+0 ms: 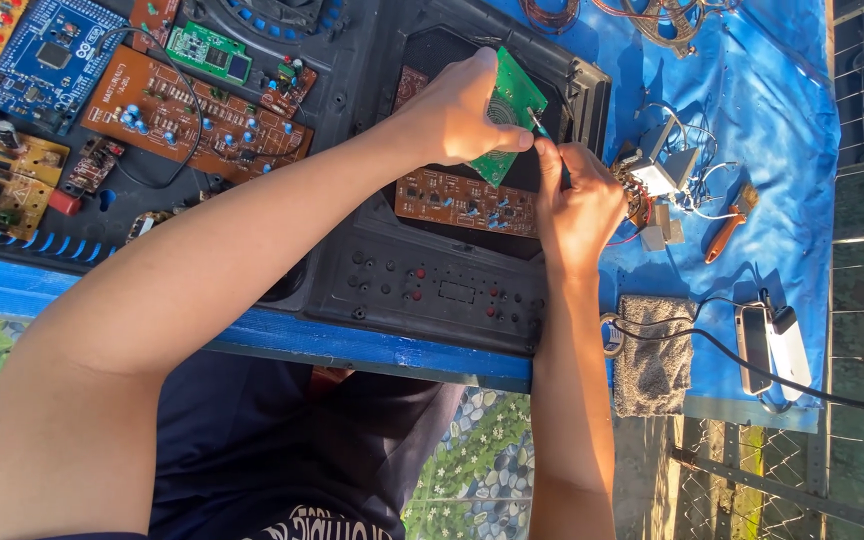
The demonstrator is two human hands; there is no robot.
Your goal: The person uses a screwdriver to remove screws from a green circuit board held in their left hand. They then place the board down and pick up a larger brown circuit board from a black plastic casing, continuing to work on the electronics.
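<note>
While the left hand point(462, 110) grips it, the green board point(512, 115) is half-hidden.

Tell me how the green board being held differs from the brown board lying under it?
The green circuit board is lifted and tilted, pinched in the left hand; the brown circuit board lies flat inside the black casing. The green one looks smaller and squarer, the brown one long and narrow. The right hand puts a thin tool to the green one only. Both are bare electronic boards.
</note>
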